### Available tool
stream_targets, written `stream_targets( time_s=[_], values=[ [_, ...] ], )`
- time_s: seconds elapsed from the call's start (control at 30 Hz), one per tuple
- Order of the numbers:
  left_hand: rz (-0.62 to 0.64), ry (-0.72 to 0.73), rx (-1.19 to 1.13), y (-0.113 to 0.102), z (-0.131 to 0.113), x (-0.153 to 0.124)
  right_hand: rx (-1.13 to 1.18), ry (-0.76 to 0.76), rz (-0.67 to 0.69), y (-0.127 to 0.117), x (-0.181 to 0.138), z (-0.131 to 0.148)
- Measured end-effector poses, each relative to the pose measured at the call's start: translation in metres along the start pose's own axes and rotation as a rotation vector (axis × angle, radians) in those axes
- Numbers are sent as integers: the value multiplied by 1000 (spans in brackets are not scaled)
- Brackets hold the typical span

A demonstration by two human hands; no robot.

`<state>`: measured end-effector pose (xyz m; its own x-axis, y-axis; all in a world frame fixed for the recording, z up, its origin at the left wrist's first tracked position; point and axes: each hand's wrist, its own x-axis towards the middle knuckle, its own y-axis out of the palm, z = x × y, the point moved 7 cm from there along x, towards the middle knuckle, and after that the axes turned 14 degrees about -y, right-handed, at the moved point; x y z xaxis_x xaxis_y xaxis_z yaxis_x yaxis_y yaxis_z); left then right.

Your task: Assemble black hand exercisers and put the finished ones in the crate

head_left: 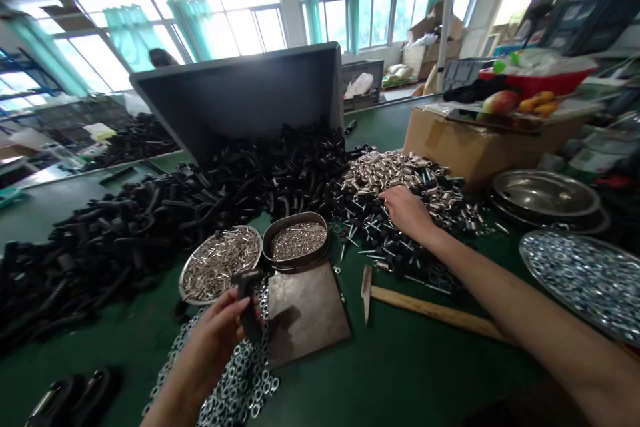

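Windows [245, 13] glare beyond the dim tabletop [380, 373]; edges blur.

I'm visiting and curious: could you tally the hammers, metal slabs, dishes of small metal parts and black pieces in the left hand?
Hammers: 1
Metal slabs: 1
Dishes of small metal parts: 3
Black pieces in left hand: 1
Total: 6

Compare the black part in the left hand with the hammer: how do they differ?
The black part is held up in the left hand; the hammer lies on the green table. The black part looks dark throughout; the hammer has a brown wooden handle.
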<state>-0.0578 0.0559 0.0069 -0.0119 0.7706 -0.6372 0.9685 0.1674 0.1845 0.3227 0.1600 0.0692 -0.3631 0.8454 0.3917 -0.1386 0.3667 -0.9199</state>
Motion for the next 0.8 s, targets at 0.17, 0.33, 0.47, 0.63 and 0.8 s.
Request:
stream_targets(
  time_s=[0.17, 0.33, 0.47, 0.63, 0.8],
  values=[
    [-37, -88, -85, -22, 55, -30, -33, 75, 30, 16, 53, -16],
    [12, -26, -128, -21, 58, -47, -5, 165, 54, 20, 69, -15],
    [25, 15, -150, -24, 52, -46, 2, 202, 80, 30, 76, -15],
    [63, 66, -246, -39, 44, -37, -25, 332, -9, 30, 74, -22],
    [-236, 256, 247, -63, 23, -21, 265, 395, -248, 11, 49, -12]
  ],
)
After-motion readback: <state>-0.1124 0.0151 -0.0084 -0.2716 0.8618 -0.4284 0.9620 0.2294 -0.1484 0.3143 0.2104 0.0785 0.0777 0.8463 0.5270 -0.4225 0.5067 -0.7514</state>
